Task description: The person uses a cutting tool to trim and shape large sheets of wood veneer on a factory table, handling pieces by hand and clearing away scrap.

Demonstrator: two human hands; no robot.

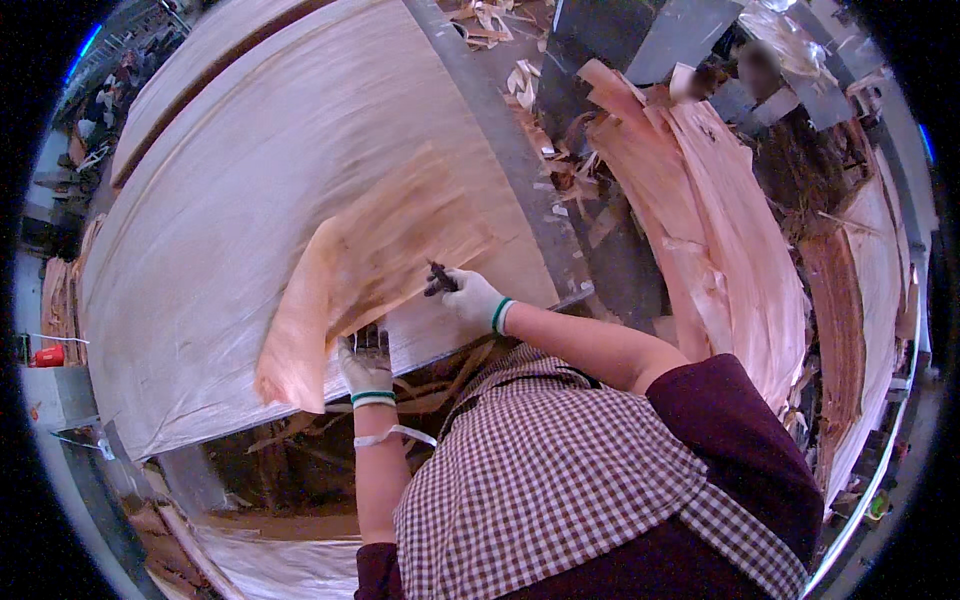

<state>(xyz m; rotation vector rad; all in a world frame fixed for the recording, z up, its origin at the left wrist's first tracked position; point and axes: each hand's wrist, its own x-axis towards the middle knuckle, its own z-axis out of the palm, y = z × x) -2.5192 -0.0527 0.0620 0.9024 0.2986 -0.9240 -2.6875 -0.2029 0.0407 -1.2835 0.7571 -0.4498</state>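
Observation:
A thin tan sheet of wood veneer lies across a broad stack of pale veneer sheets. Its left part curls up and hangs toward the stack's near edge. My left hand, in a white knit glove with a green cuff band and dark fingers, is closed at the sheet's near edge; the grip is partly hidden. To its right, my right hand, gloved alike, closes around a small dark tool just above the stack. What kind of tool it is cannot be made out.
A grey metal edge runs along the stack's right side. Beyond it stand long piles of pinkish veneer, with torn scraps on the floor between. Below the near edge lie loose strips. A red object is at far left.

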